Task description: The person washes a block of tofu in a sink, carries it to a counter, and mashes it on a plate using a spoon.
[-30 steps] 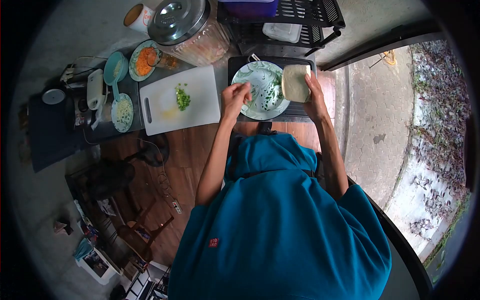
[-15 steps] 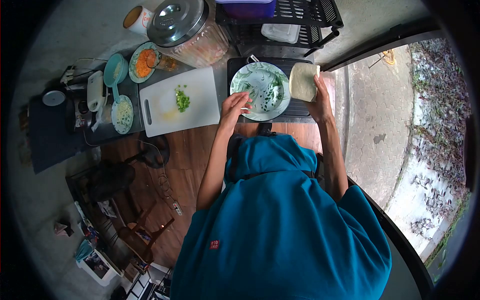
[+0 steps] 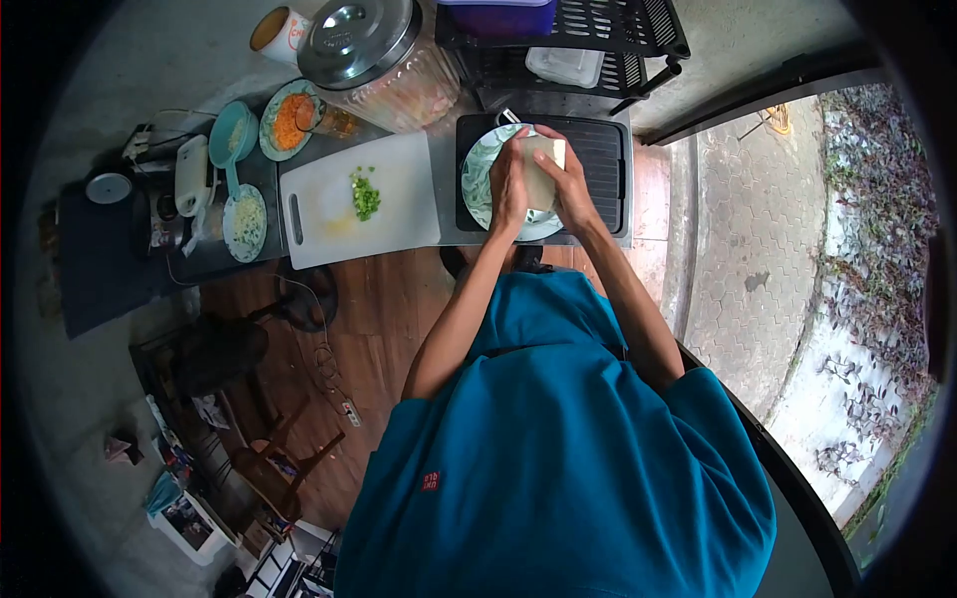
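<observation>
A thick pale cream block that looks like tofu [image 3: 539,181] is held up between both hands. My left hand [image 3: 509,187] presses its left side with the fingers together. My right hand [image 3: 572,189] grips the right side and upper edge. Below them is a green-and-white patterned plate [image 3: 476,177], mostly covered by the hands and block. To the left lies a white cutting board [image 3: 404,204] with a small heap of chopped green onion [image 3: 365,199] on it.
A black grill plate [image 3: 603,179] lies under the plate. Farther left are a plate of shredded orange food [image 3: 292,122], a dish of chopped pale food [image 3: 245,223] and a blue-green bowl [image 3: 230,134]. Behind stand a large lidded jar [image 3: 404,95] and a black rack [image 3: 623,38].
My right hand has brought the tofu block leftward over the plate. My left hand has moved right and up from the plate's edge and taken hold of the block's other side.
</observation>
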A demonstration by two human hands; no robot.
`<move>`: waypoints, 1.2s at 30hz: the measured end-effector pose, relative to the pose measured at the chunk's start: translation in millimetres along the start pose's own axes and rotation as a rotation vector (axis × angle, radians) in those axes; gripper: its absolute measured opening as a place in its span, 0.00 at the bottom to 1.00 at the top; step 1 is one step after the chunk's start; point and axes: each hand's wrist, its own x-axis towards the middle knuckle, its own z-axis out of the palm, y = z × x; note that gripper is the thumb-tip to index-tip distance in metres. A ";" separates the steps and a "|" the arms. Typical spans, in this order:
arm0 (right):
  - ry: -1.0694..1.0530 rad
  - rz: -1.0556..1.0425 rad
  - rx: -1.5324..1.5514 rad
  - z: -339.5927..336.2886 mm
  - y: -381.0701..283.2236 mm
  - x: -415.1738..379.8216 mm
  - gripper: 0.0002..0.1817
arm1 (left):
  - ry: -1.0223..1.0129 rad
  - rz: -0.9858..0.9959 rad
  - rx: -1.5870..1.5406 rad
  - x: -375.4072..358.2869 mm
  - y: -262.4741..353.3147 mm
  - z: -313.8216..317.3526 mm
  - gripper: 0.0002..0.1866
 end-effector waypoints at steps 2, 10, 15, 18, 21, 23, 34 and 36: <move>0.042 0.064 -0.060 5.5 3.9 3.3 0.20 | 0.025 0.123 0.021 -0.1 1.8 -0.4 0.25; 0.088 -0.154 -0.580 25.2 13.8 7.4 0.22 | 0.115 -0.201 -0.107 16.1 -11.0 -10.3 0.28; 0.277 -0.279 -0.516 46.3 14.5 6.7 0.17 | 0.171 -0.051 -0.073 18.3 -8.8 -10.5 0.17; 0.301 -0.269 -0.541 42.3 18.5 8.8 0.14 | 0.139 0.065 -0.115 21.0 -3.5 -8.4 0.15; 0.295 -0.331 -0.543 35.7 25.8 9.4 0.12 | 0.175 0.027 -0.102 19.4 -9.8 -6.5 0.13; 0.299 -0.436 -0.602 33.0 30.9 9.9 0.11 | 0.150 0.021 -0.099 18.5 -17.2 -7.5 0.13; 0.243 -0.372 -0.546 29.8 31.2 12.4 0.12 | 0.106 0.040 -0.008 19.8 -5.5 -8.4 0.18; 0.214 -0.389 -0.546 28.6 22.5 10.9 0.14 | 0.098 -0.013 -0.085 20.3 -6.9 -8.2 0.20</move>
